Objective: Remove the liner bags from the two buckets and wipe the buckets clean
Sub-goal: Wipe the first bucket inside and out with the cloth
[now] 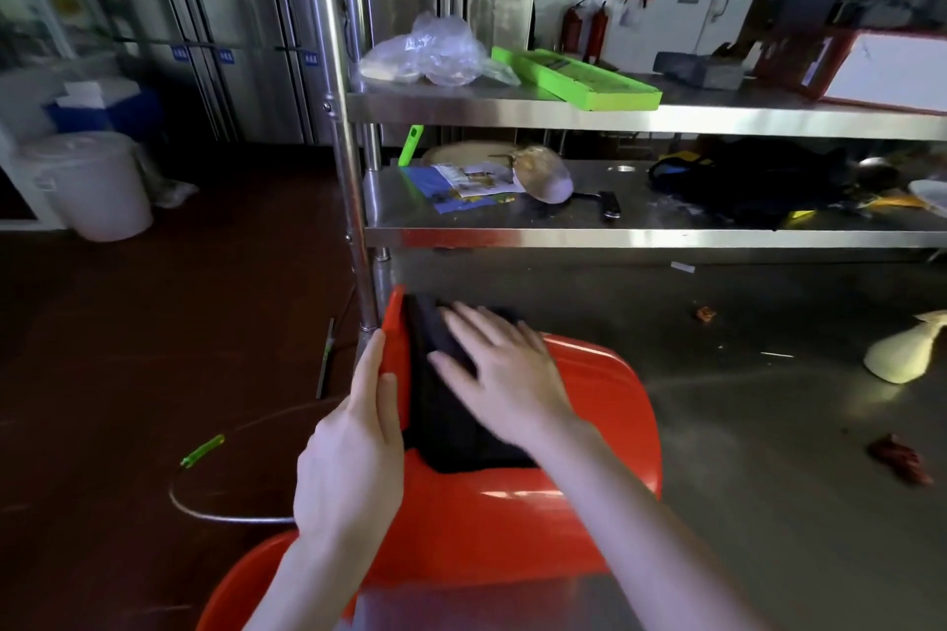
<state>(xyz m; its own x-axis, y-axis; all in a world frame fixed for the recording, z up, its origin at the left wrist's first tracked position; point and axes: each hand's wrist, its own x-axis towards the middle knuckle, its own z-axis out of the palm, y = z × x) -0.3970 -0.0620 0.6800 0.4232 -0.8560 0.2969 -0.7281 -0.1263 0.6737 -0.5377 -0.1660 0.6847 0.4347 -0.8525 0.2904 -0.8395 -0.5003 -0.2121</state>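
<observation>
A red bucket (589, 425) lies tipped on its side at the left end of the steel table (768, 502). A dark cloth (451, 430) is spread on the bucket's wall. My right hand (505, 374) lies flat on the cloth with its fingers spread and straight. My left hand (353, 446) holds the bucket's left edge, thumb on the red surface and fingers along the outside. Part of a second red bucket (241, 589) shows at the bottom left, below my left forearm. No liner bag shows on either bucket.
Steel shelves (615, 236) rise behind the table, holding a knife (607, 205), papers, a green tray (579, 77) and crumpled clear plastic (435, 51). A pale lump (902, 354) and red scraps (899, 464) lie on the table's right. A white lidded bucket (97, 185) and a hose (215, 502) are on the floor at left.
</observation>
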